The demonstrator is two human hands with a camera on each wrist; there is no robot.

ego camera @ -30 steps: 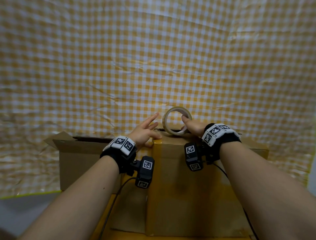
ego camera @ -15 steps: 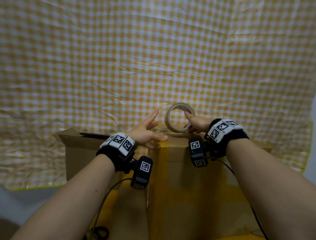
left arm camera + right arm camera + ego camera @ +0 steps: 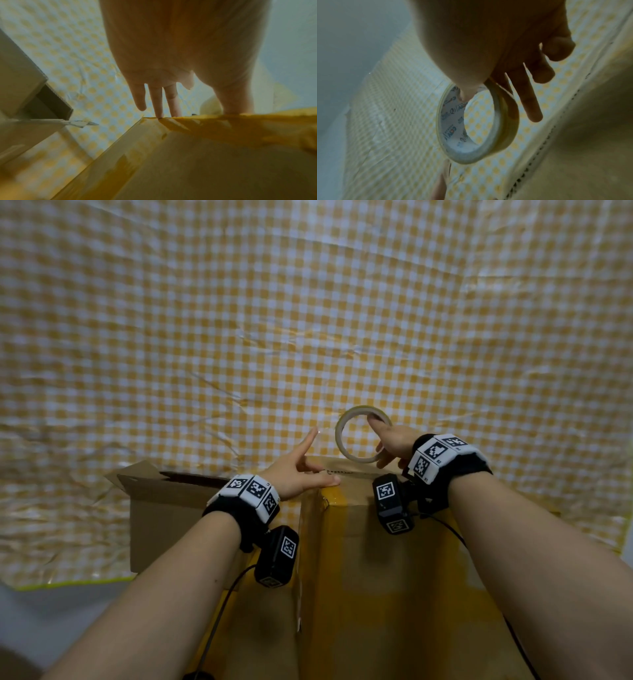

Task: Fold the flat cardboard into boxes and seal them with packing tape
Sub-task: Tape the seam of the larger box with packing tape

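Note:
A tall cardboard box with yellowish tape down its near face stands right in front of me. My left hand rests on its top far edge with straight, spread fingers, the thumb lying flat on the cardboard. In the left wrist view the fingertips touch the taped top edge of the box. My right hand holds a roll of clear packing tape upright just above the box's far edge. Its thumb goes through the core while the fingers sit outside the tape roll.
A second cardboard box, open at the top, stands just left of the taped one, and it also shows in the left wrist view as the open box. A yellow-and-white checked cloth covers the surface beyond. Cables hang from both wrist cameras.
My right hand has lifted the tape roll off the box top and carried it slightly up and away. The left hand stays on the box top, its thumb now flatter.

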